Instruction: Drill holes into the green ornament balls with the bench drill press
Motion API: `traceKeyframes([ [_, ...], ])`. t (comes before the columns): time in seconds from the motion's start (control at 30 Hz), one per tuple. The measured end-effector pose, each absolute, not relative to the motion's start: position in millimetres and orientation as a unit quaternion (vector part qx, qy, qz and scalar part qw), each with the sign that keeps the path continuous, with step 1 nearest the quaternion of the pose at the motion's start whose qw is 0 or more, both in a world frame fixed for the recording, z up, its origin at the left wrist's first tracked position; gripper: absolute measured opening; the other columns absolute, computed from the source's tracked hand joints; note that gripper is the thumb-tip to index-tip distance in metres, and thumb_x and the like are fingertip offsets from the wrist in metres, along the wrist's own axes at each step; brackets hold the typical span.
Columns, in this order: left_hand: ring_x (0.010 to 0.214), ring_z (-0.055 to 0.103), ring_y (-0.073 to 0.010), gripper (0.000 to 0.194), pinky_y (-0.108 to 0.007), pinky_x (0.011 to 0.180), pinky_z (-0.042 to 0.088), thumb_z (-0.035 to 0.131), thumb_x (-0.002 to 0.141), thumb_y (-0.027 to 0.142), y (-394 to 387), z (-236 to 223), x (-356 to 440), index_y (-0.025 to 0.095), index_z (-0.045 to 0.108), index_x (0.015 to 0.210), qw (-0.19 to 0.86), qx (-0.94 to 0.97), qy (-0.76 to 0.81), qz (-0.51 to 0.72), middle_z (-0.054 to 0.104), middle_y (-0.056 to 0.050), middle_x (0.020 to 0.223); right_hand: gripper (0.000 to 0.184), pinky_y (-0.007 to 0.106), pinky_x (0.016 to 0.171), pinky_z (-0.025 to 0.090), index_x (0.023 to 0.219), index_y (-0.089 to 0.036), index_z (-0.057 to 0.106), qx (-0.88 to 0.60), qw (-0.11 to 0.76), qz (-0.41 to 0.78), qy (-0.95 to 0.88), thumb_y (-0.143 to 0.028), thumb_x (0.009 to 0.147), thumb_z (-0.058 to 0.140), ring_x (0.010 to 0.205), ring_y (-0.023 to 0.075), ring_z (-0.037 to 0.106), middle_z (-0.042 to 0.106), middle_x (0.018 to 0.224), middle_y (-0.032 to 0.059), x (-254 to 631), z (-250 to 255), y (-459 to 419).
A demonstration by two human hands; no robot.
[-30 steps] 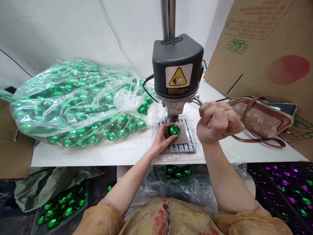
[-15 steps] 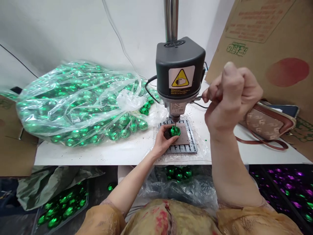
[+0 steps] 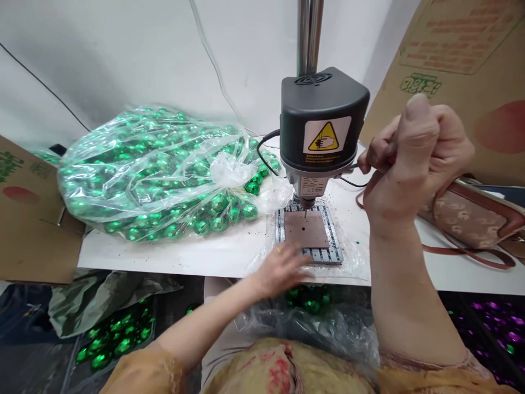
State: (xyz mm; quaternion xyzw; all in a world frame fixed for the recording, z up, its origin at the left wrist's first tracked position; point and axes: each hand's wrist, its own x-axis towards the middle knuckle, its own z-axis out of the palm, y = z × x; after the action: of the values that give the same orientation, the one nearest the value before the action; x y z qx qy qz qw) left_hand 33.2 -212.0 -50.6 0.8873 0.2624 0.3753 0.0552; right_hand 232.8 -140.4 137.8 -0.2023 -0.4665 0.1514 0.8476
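Note:
A small drill press [image 3: 324, 120] with a black motor housing and a warning sticker stands on the white table. My right hand [image 3: 418, 148] is closed around its feed lever [image 3: 351, 167]. Below the chuck, the thin drill bit [image 3: 305, 214] points down at a brown board [image 3: 315, 241] with a small hole, lying on the slotted metal base [image 3: 334, 249]. My left hand [image 3: 283, 268] is at the front of the base by the table edge. Motion blurs its fingers, and no ball shows in it. Under it, faceted green balls [image 3: 309, 300] lie in clear plastic.
A clear bag [image 3: 164, 169] full of green balls fills the table's left side. Cardboard boxes [image 3: 33, 219] flank the table. A patterned handbag [image 3: 478, 216] with a brown strap is at right. Below are a bin of green balls [image 3: 118, 334] and purple balls [image 3: 492, 320].
My left hand has come off the board toward me, and the green ball under the drill bit is gone from there. My right hand stays on the lever. The view has shifted slightly left.

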Motion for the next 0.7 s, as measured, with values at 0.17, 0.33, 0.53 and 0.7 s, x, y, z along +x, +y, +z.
traceKeyframes([
  [0.17,0.125,0.065,-0.0329,0.037,-0.05,0.108,0.051,0.046,0.096,0.004,-75,-3,-1,0.017,0.071,0.12,0.028,0.775,0.594,0.213,0.068,-0.019,0.129,0.044,0.022,0.041,0.031,0.062,-0.022,0.037,-0.221,0.842,0.156,-0.467,-0.04,0.093,0.063,0.043,0.0024,0.038,0.037,0.051,-0.0075,231,140,-146],
  [0.33,0.11,0.069,-0.0359,0.037,-0.047,0.096,0.054,0.063,0.08,-0.003,-13,11,-18,0.017,0.074,0.11,0.061,0.746,0.652,0.123,0.073,-0.016,0.11,0.048,0.025,0.038,0.029,0.06,-0.022,0.038,-0.222,0.846,0.154,-0.46,-0.045,0.09,0.067,0.04,0.0036,0.036,0.038,0.048,-0.0079,231,140,-144],
  [0.53,0.099,0.068,-0.0266,0.04,-0.038,0.088,0.056,0.075,0.088,0.03,-47,-4,-12,0.021,0.065,0.126,0.171,0.725,0.574,0.339,0.071,-0.01,0.109,0.047,0.026,0.04,0.027,0.061,-0.021,0.038,-0.225,0.834,0.154,-0.48,-0.046,0.091,0.064,0.042,0.0033,0.036,0.038,0.049,-0.0077,233,139,-145],
  [0.7,0.093,0.068,-0.0203,0.06,-0.031,0.076,0.056,0.077,0.085,0.059,-114,-30,11,0.02,0.061,0.127,0.46,0.589,0.454,0.485,0.073,-0.008,0.106,0.048,0.026,0.04,0.024,0.063,-0.021,0.038,-0.22,0.84,0.148,-0.474,-0.051,0.09,0.065,0.041,0.0031,0.035,0.04,0.05,-0.0089,232,139,-141],
])
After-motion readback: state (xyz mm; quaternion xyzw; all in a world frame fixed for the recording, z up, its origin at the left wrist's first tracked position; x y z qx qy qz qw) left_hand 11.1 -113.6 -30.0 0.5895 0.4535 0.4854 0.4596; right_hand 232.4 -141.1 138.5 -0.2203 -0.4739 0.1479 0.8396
